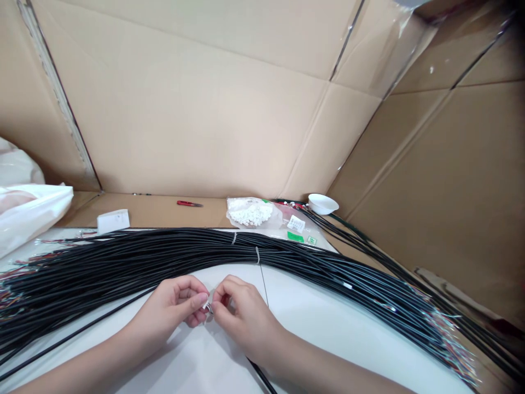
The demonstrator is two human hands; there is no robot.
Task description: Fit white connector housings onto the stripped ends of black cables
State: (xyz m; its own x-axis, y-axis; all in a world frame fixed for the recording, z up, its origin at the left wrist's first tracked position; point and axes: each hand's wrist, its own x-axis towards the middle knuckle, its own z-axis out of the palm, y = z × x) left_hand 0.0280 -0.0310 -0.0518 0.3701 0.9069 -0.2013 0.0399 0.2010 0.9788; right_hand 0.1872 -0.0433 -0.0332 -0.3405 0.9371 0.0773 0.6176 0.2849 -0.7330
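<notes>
My left hand and my right hand meet in the lower middle, fingertips pinched together on a small white connector at the end of a thin black cable. That cable runs up from my right hand to the bundle and another length passes under my right wrist toward the bottom edge. Just beyond my hands a thick bundle of black cables lies across the white table, tied with white ties near its middle.
A bag of small white parts, a white bowl, a small red tool and a white box lie behind the bundle. A white plastic bag sits left. Cardboard walls enclose the back and right.
</notes>
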